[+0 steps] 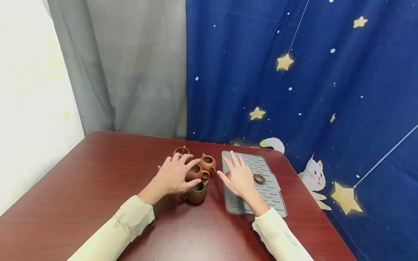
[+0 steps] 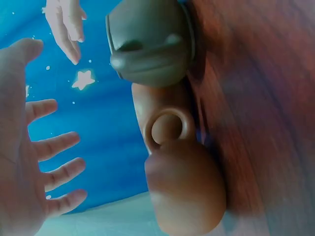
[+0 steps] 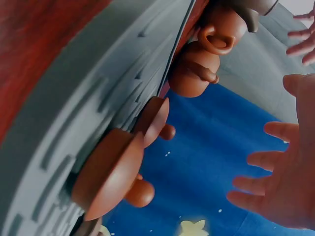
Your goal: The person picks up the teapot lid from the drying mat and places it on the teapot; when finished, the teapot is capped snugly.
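My left hand (image 1: 174, 175) hovers with fingers spread over a cluster of small clay teapots and holds nothing. Nearest its thumb stands a dark brown teapot (image 1: 197, 195), its round mouth uncovered. Beside that are a reddish-brown teapot (image 1: 193, 174) and an orange-brown one (image 1: 208, 162); another teapot (image 1: 181, 150) is farther back, partly hidden by the hand. My right hand (image 1: 240, 177), fingers also spread, is above a grey mat (image 1: 267, 195), touching no lid. A brown lid (image 1: 259, 178) lies there, knob up. Two more reddish lids (image 3: 110, 169) show clearly in the right wrist view.
The dark red wooden table (image 1: 98, 181) extends left and in front of the teapots. The mat has raised ridges and lies near the table's right edge. Behind hang a grey curtain (image 1: 140, 65) and a blue star-patterned curtain (image 1: 235, 72).
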### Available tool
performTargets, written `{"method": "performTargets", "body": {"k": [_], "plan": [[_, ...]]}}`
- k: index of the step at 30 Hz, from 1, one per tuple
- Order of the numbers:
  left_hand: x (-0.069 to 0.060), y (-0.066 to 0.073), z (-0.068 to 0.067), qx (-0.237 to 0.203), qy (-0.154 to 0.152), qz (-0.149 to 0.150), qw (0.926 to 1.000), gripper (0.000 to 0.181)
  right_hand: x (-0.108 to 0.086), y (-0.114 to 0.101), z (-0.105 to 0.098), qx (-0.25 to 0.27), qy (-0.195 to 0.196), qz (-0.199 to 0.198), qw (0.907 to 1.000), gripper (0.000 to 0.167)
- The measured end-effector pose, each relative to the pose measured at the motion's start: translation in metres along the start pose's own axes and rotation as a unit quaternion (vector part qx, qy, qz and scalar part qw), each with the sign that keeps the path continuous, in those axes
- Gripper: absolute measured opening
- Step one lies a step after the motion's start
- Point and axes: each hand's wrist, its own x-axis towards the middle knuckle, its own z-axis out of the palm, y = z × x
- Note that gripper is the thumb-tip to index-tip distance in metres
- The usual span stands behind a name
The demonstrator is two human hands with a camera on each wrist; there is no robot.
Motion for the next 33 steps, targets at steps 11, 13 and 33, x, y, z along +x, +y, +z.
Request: {"method": "performTargets", "body": {"k": [11, 13, 33], "plan": [[-0.019, 0.002, 0.002, -0.061, -0.038, -0.009, 0.9974, 0.057, -0.013, 0.013, -0.012, 0.08, -0.005, 0.037, 0.9961, 0.057], [-0.021, 0.002, 0.003, -0.073, -0.054, -0.011, 0.9958, 0.057, -0.015, 0.017, -0.012, 0.091, -0.012, 0.047, 0.9947, 0.056], [-0.035, 0.008, 0.022, -0.088, -0.067, -0.017, 0.9937, 0.054, -0.03, 0.092, -0.011, 0.147, -0.055, 0.076, 0.9847, 0.039]]}}
